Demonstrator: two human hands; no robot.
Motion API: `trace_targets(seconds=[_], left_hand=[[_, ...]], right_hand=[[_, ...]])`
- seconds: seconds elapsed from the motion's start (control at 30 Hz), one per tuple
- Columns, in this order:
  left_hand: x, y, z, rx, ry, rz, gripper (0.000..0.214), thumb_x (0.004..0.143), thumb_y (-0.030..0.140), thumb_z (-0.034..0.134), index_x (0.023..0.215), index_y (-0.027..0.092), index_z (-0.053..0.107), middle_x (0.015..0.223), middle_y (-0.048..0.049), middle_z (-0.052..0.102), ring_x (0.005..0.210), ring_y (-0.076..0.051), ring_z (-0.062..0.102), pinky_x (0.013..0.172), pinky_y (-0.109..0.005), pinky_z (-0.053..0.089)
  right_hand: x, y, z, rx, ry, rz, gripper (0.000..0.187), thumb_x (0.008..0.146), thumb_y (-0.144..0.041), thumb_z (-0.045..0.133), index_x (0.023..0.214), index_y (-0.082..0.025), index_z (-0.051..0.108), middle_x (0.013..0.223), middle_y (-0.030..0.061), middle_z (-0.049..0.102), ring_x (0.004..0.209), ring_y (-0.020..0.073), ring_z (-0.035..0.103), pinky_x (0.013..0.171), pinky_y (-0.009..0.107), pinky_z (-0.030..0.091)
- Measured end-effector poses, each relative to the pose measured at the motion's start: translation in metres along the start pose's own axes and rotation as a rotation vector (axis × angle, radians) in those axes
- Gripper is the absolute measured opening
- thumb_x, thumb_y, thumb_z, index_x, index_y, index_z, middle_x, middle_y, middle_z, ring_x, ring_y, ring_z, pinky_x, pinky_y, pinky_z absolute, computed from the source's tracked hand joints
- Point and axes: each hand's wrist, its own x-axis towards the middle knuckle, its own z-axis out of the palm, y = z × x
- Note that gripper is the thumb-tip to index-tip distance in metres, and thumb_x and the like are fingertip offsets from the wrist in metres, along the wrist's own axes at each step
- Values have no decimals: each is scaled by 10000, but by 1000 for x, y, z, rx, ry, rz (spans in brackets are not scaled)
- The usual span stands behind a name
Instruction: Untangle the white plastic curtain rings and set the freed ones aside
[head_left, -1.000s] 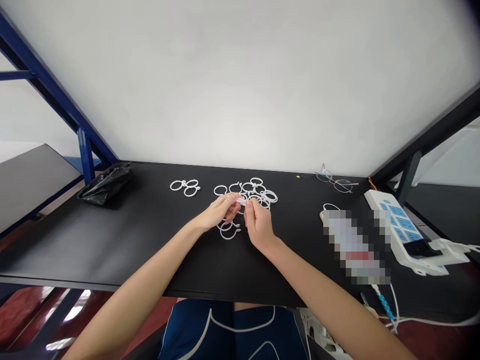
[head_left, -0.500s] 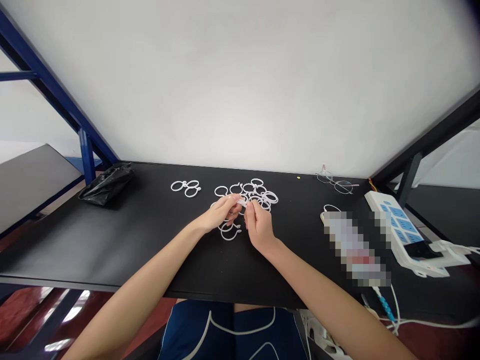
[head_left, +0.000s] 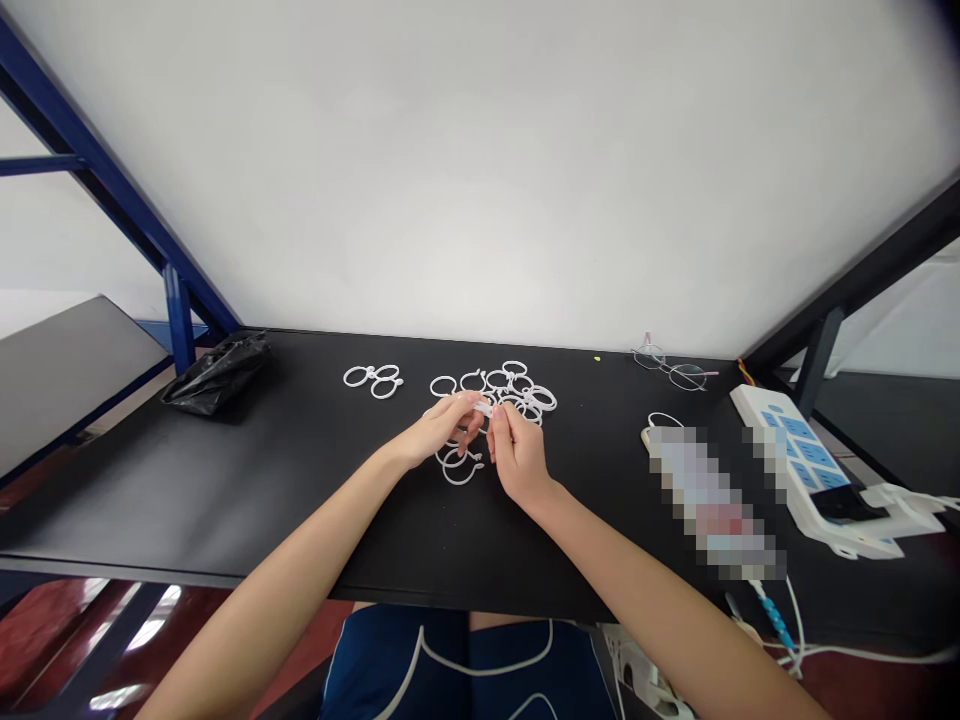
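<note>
My left hand (head_left: 442, 424) and my right hand (head_left: 519, 450) meet over the middle of the desk. Between their fingertips they pinch a small white plastic piece (head_left: 484, 408), mostly covered by the fingers, so its full shape is hidden. Behind and beneath the hands lies a loose pile of white plastic rings (head_left: 529, 393), some of them open at one end with small knobs. More open white rings (head_left: 459, 483) rest just below my left fingers. Farther left, three white rings (head_left: 370, 373) sit joined in a cluster.
A crumpled black plastic bag (head_left: 217, 378) lies at the desk's left end. Eyeglasses (head_left: 688, 376) are at the back right, with a blurred-out phone (head_left: 712, 505) on a cable and a white power strip (head_left: 799, 450) nearer. A pale wall (head_left: 480, 200) stands behind the black desk (head_left: 300, 480).
Both hands keep their pinch on the small white piece, with only a slight shift of the fingers. The whole view has tilted a little.
</note>
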Motion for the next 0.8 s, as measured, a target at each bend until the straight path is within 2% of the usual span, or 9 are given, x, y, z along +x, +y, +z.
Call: trace_targets(seconds=[0.07, 0.13, 0.3, 0.4, 0.47, 0.6, 0.7, 0.8], left_hand=[[2, -1, -2, 3, 22, 17, 432, 863, 571, 494, 955, 154, 558, 620, 33, 437, 570, -111, 465, 456, -203, 443], [4, -2, -4, -6, 113, 53, 411, 860, 543, 515, 956, 147, 567, 613, 34, 453, 555, -107, 472, 449, -198, 437], [7, 1, -15, -156, 537, 115, 363, 793, 482, 641, 942, 163, 554, 639, 50, 499, 512, -75, 494, 438, -175, 432], [9, 0, -25, -300, 714, 42, 305, 738, 331, 728, 915, 162, 547, 673, 36, 567, 556, -83, 585, 493, -181, 488], [10, -3, -31, -391, 753, -3, 221, 743, 237, 718, 854, 142, 553, 713, -4, 625, 610, -100, 643, 553, -196, 526], [12, -9, -37, -552, 840, 12, 74, 792, 104, 639, 788, 118, 566, 825, -71, 688, 743, -131, 702, 694, -234, 569], [12, -9, -38, -611, 939, 25, 89, 814, 38, 586, 778, 117, 570, 868, -85, 698, 805, -139, 711, 768, -250, 571], [11, -7, -39, -620, 982, 48, 119, 824, 21, 570, 773, 128, 558, 907, -81, 702, 856, -141, 712, 790, -239, 565]], right_hand=[[1, -1, 0, 17, -5, 21, 368, 1012, -365, 298, 689, -219, 396, 509, -46, 451, 433, 101, 432, 480, 243, 367], [1, -1, -1, 32, -9, 33, 354, 1010, -371, 310, 717, -215, 435, 511, -46, 456, 435, 103, 442, 477, 241, 372], [0, -1, 0, 42, -13, 27, 334, 1001, -375, 342, 746, -210, 483, 499, -50, 448, 426, 102, 441, 462, 235, 367], [1, -1, 0, 54, -18, 20, 325, 994, -378, 364, 741, -211, 484, 503, -48, 455, 431, 103, 449, 456, 232, 371], [1, -2, 0, 52, -21, 17, 322, 991, -375, 375, 736, -211, 484, 507, -48, 455, 434, 102, 452, 459, 231, 378], [1, -1, 0, 37, -23, 19, 318, 989, -364, 384, 731, -210, 488, 511, -48, 453, 434, 100, 454, 464, 232, 379], [0, 0, 0, 34, -29, 21, 315, 989, -359, 390, 728, -209, 486, 512, -48, 450, 436, 101, 459, 468, 234, 378], [0, 1, 1, 39, -33, 22, 315, 988, -357, 396, 726, -208, 487, 523, -47, 455, 444, 100, 463, 476, 235, 385]])
